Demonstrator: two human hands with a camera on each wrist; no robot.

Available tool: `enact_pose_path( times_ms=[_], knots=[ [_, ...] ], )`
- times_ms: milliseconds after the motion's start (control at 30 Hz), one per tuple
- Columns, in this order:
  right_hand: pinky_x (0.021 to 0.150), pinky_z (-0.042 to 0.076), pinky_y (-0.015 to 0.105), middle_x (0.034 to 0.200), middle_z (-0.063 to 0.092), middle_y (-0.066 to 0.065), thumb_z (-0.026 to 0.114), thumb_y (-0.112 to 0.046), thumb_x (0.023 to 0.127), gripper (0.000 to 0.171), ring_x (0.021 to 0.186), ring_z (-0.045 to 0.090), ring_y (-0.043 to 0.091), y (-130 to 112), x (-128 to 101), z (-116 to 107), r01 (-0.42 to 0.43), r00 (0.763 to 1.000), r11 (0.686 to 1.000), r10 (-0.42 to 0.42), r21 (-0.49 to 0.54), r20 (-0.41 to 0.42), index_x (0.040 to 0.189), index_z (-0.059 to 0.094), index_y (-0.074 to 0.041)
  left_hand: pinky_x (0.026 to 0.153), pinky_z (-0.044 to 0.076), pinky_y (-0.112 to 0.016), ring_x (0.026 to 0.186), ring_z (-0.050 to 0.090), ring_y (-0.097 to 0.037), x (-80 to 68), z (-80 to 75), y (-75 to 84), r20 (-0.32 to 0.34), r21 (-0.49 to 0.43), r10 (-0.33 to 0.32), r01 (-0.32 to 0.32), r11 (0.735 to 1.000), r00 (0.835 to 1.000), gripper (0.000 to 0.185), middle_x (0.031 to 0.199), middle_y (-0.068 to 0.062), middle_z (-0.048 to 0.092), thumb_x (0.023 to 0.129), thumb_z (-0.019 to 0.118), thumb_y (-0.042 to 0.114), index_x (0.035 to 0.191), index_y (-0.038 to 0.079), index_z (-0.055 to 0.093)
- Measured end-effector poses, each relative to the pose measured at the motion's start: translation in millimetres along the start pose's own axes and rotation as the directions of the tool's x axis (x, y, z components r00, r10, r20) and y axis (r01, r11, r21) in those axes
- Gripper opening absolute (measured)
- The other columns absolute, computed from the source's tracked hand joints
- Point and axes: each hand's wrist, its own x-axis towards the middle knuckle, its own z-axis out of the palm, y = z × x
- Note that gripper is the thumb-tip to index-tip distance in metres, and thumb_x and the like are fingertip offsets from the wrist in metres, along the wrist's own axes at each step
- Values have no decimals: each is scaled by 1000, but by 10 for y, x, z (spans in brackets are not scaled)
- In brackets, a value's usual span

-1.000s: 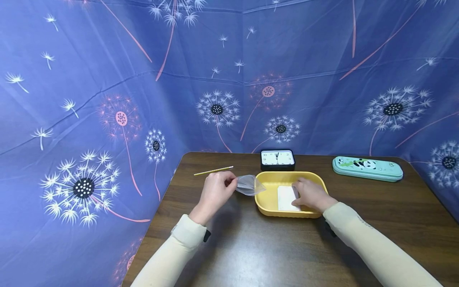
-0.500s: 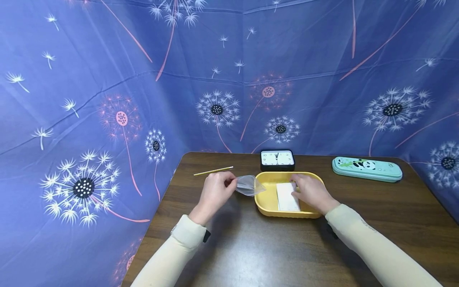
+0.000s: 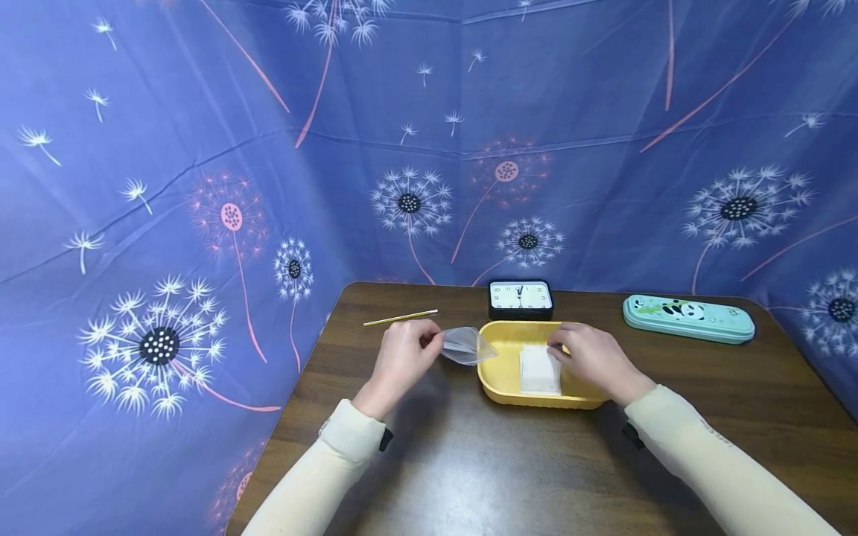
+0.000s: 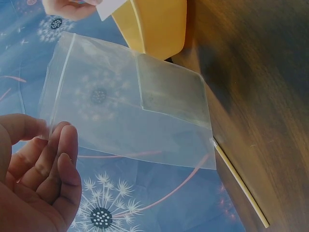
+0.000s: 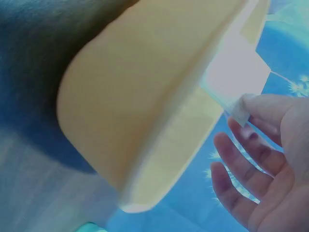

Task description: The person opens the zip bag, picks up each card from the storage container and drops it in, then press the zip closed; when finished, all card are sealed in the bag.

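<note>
My left hand (image 3: 404, 365) pinches a clear zip bag (image 4: 125, 101) by its zip edge, between thumb and index finger. In the head view the bag's far end reaches the left rim of a yellow basin (image 3: 494, 383). Inside the basin lies a white rectangular piece (image 3: 540, 372), paper or card, with what looks like a second layer. My right hand (image 3: 593, 356) is over the basin's right part. Its thumb and index finger pinch a corner of the white piece (image 5: 239, 72), as the right wrist view shows; the other fingers are spread.
Behind the basin stands a black-framed clock (image 3: 520, 299). A thin yellow pencil-like stick (image 3: 401, 318) lies at the back left of the brown table (image 3: 442, 476). At the back right lies a mint-green panda pencil case (image 3: 688, 318). Blue dandelion-patterned cloth (image 3: 402, 89) hangs behind and left.
My right hand has drawn back slightly to the right and its fingertips are now at the white piece's upper right corner. The left hand and bag have stayed put.
</note>
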Motion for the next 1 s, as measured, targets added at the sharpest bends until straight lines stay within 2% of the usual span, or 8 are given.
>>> enact_pose_path(
  times_ms=[200,433,567,700,767,833,933,1000],
  knots=[
    [60,52,38,86,69,-2,84,-12,86,8,70,60,13,-92,-25,-171,49,997,999,-48,-8,59,84,77,-15,59,47,-26,58,55,-4,1,-11,6,8,-6,-5,5,1000,1000,11,68,11,64,90,73,8,82,14,79],
    [56,47,33,81,65,-8,83,-11,85,13,66,52,7,-180,-71,-286,118,988,993,-119,10,101,80,74,-19,59,46,-26,58,55,-4,-3,-11,-15,12,-3,-10,10,1000,1000,12,67,12,64,90,72,7,82,14,79],
    [59,49,34,84,67,-9,82,-13,88,9,69,57,8,-207,-64,-340,103,993,994,-105,36,57,84,76,-20,58,46,-26,58,55,-4,-1,-11,-13,8,6,-8,8,1000,1000,11,68,12,64,90,73,8,82,15,79],
    [61,50,35,88,67,-9,81,-14,89,7,72,60,10,-235,-66,-417,97,993,994,-93,52,-73,89,76,-20,59,47,-26,59,55,-4,2,-9,-12,13,4,-10,10,1000,1000,11,68,12,64,90,73,9,83,15,79],
    [61,50,35,89,66,-9,80,-14,88,8,73,60,10,-255,-67,-461,123,979,991,-113,53,-172,90,75,-20,59,47,-26,59,55,-4,2,-8,-13,12,3,-9,9,1000,1000,11,68,12,64,90,73,10,83,15,79],
    [61,51,36,90,66,-9,79,-15,89,7,75,61,9,-279,-64,-511,168,952,985,-149,49,-268,90,74,-20,59,47,-26,59,55,-4,-1,-8,-14,10,3,-8,8,1000,1000,11,68,12,64,90,73,9,82,15,78],
    [65,53,37,93,67,-7,74,-19,91,2,80,63,10,-342,-48,-587,247,898,969,-215,34,-383,92,73,-18,59,47,-26,59,55,-4,-5,-9,-17,4,4,-6,6,1000,1000,12,68,12,64,90,73,9,82,16,78],
    [68,54,38,94,68,-6,69,-22,93,8,83,64,12,-406,-32,-639,301,859,953,-257,31,-442,93,74,-16,59,47,-26,59,55,-4,-7,-11,-17,4,4,-4,4,1000,1000,12,69,12,65,90,73,9,82,16,78]
  ],
)
